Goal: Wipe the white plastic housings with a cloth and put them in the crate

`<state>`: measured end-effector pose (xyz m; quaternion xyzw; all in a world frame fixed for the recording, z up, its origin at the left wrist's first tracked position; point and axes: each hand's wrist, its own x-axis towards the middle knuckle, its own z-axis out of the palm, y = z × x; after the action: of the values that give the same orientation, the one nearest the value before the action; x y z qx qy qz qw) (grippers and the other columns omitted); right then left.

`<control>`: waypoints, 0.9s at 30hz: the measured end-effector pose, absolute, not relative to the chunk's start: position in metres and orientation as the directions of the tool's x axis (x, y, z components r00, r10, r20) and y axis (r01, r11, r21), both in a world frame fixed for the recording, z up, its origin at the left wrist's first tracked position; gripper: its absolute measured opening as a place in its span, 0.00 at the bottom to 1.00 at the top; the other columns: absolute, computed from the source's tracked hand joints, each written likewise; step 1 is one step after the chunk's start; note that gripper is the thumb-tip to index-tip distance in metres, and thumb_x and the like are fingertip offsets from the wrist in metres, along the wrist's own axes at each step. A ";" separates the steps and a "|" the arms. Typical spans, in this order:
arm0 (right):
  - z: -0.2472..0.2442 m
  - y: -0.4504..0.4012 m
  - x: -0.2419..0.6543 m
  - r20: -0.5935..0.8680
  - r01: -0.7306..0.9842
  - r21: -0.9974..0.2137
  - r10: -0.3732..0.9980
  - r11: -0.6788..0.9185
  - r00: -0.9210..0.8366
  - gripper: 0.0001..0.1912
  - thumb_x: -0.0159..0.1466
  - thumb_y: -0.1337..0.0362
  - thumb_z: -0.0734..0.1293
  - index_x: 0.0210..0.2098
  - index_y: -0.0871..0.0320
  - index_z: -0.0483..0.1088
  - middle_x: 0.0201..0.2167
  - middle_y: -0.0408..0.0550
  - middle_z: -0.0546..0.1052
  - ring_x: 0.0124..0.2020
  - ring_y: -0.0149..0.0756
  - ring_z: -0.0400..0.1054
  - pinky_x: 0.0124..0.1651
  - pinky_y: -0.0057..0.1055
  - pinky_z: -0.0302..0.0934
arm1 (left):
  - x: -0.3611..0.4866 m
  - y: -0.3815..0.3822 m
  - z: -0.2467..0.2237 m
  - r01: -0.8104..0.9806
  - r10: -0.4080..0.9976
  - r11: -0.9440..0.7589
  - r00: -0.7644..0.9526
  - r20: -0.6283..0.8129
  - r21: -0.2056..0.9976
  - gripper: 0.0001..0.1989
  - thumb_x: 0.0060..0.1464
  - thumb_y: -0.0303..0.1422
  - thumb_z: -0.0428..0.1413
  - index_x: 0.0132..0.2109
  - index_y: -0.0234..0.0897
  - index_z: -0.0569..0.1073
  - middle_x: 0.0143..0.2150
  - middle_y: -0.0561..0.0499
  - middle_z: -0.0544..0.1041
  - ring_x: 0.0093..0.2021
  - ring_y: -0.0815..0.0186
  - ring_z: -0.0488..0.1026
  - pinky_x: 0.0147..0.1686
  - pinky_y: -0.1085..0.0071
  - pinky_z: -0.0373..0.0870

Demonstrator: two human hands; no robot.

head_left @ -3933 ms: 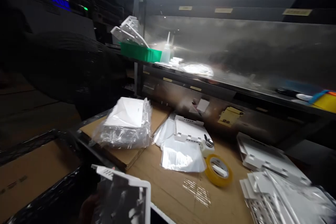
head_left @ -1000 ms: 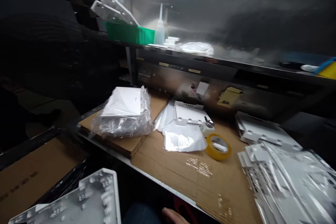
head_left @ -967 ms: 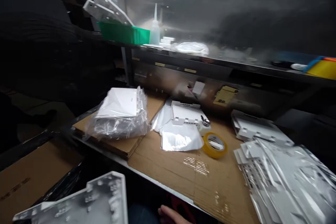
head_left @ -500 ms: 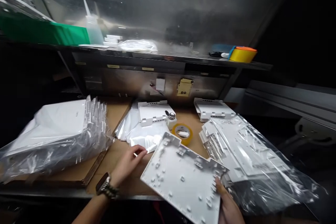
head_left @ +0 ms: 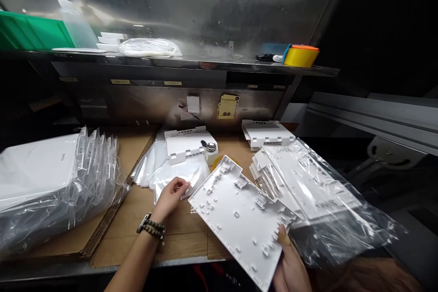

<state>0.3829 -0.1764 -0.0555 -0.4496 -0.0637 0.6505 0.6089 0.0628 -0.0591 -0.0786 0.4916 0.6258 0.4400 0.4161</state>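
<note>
My right hand [head_left: 290, 267] grips the near right corner of a white plastic housing panel [head_left: 239, 219], held tilted above the cardboard-covered bench with its ribbed inner side up. My left hand [head_left: 171, 195], a watch and bead bracelet on its wrist, touches the edge of a small clear plastic bag [head_left: 181, 178] lying flat just left of the panel. The panel hides most of a yellow tape roll [head_left: 218, 162] behind it.
A bagged stack of white panels [head_left: 51, 182] lies at left, another bagged pile [head_left: 308, 191] at right. A white part with a metal knob [head_left: 190, 143] and a second white part [head_left: 267, 132] sit at the back. The shelf [head_left: 205, 61] holds a green bin, bottle and yellow tape.
The view swung right from the dark left side to the bench. The white panel came up from low left over the bench; my left hand now rests on the clear bag.
</note>
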 end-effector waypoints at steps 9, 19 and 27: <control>-0.027 -0.167 0.367 -0.500 -0.760 -0.621 0.844 -0.192 0.195 0.44 0.58 0.44 0.75 0.69 0.54 0.63 0.57 0.54 0.80 0.61 0.55 0.72 0.67 0.54 0.62 | 0.027 -0.041 -0.051 0.080 0.967 0.126 -0.233 -0.105 0.989 0.08 0.59 0.31 0.65 0.43 0.35 0.75 0.41 0.51 0.80 0.43 0.60 0.79 0.46 0.57 0.77; -0.037 -0.158 0.355 -0.389 -0.623 -0.689 0.914 -0.370 -0.114 0.35 0.63 0.41 0.70 0.62 0.55 0.71 0.49 0.56 0.83 0.55 0.54 0.76 0.57 0.52 0.69 | 0.033 -0.054 0.018 -0.142 0.996 0.056 0.074 -0.045 0.988 0.22 0.44 0.34 0.74 0.34 0.40 0.67 0.27 0.59 0.75 0.27 0.68 0.75 0.33 0.69 0.77; -0.041 -0.132 0.279 -0.237 -0.463 -0.744 0.837 -0.482 -0.493 0.29 0.58 0.40 0.74 0.43 0.60 0.80 0.34 0.51 0.83 0.44 0.50 0.79 0.49 0.42 0.70 | 0.083 -0.097 -0.006 0.036 0.985 -0.025 0.170 0.018 0.999 0.17 0.41 0.33 0.74 0.29 0.39 0.71 0.25 0.57 0.72 0.26 0.70 0.69 0.27 0.74 0.68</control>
<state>0.2788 -0.1324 -0.0407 -0.3020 -0.3102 0.8063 0.4031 0.0832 -0.0972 -0.0058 0.5556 0.4594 0.4514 0.5258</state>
